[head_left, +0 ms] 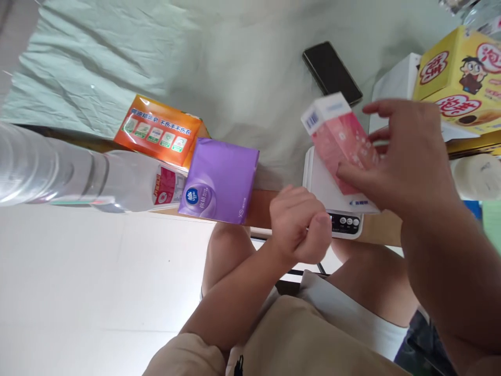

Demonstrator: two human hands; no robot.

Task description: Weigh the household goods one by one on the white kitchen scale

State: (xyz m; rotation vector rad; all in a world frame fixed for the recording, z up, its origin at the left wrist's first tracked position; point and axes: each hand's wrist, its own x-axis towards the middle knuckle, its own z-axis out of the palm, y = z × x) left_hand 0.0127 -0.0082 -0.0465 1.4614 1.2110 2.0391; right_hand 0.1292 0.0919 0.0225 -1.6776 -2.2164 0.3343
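A pink and white carton [340, 138] rises at a slant over a white digital scale [313, 175], whose dark button panel shows at the front. My right hand [407, 151] is beside the carton's right side, fingers spread and thumb overlapping its face; whether they touch it I cannot tell. My left hand [299, 224] is closed in a fist near the scale's front left corner, with nothing visible in it. Left of the fist is a purple tissue pack [225, 177], against an orange soap package [156, 130].
Clear plastic bottles [129, 180] line the left table edge. A black phone [332, 72] lies behind the scale. At right are a yellow snack box [450, 78], a white box [395, 81] and a pale, round-topped container [477, 175]. Green cloth [235, 62] covers the table.
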